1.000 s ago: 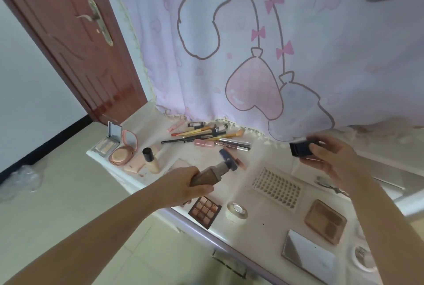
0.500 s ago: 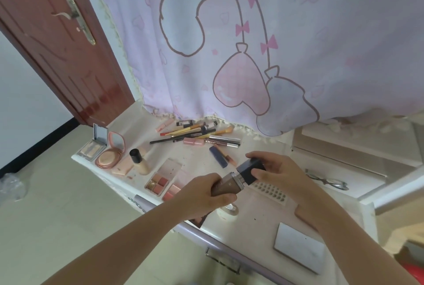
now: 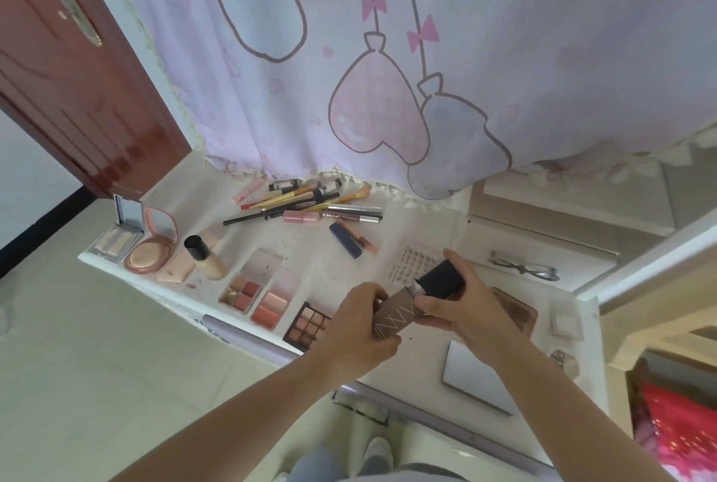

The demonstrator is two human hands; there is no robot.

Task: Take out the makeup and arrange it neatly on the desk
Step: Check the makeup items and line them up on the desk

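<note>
Soft daylight glows through the curtain (image 3: pixel 388 54), so the scene is bright and even, with faint shadows. Wide-angle bending warps the edges, and everything looks slightly blurred.

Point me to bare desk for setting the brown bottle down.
Bare patch: between the navy tube, the blush palette and the dotted sheet. Crowded: brush pile by the curtain; palettes along the front edge; left corner with compacts.

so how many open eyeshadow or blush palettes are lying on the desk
3, side by side near the front edge: a four-pan palette, a two-pan blush palette to its right, and a dark nine-pan palette partly hidden by the left hand.
</note>
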